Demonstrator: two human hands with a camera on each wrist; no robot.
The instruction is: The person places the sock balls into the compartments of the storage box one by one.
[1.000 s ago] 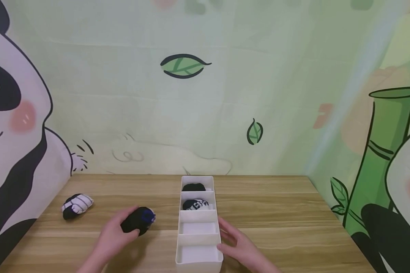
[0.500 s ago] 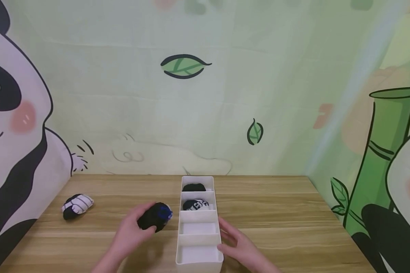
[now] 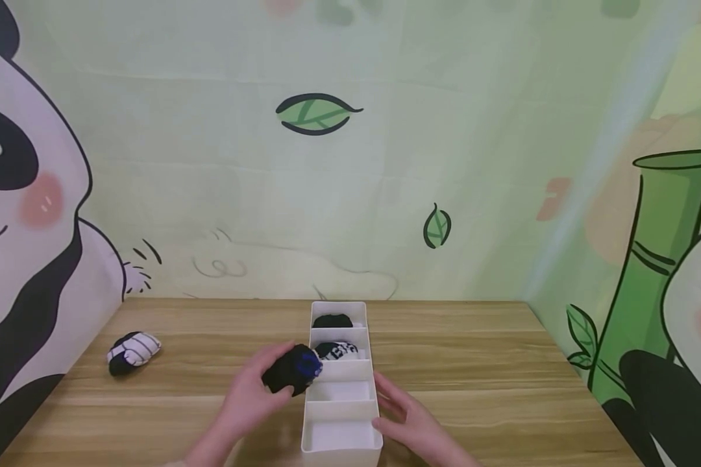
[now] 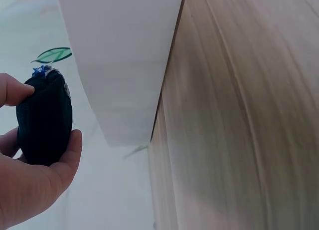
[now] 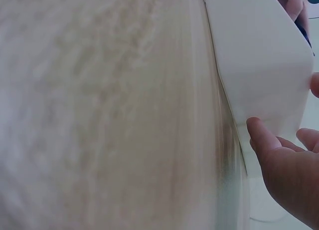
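My left hand grips a rolled black sock with a blue patch at its end, thumb on one side and fingers on the other. The sock is raised beside the left rim of a long white divided box, overlapping that rim in the head view. In the left wrist view the black sock hangs clear of the box's side wall. Against the box's right wall lie the extended fingers of my right hand; the right wrist view shows its fingertips at that white wall.
Inside the box's far compartments sit a black rolled sock and a black-and-white lettered one. The two near compartments hold nothing. A white-and-black striped rolled sock lies on the wooden table at the left.
My left hand has carried the black sock rightward across the table to the box's left rim. The right hand and the box have stayed in place.
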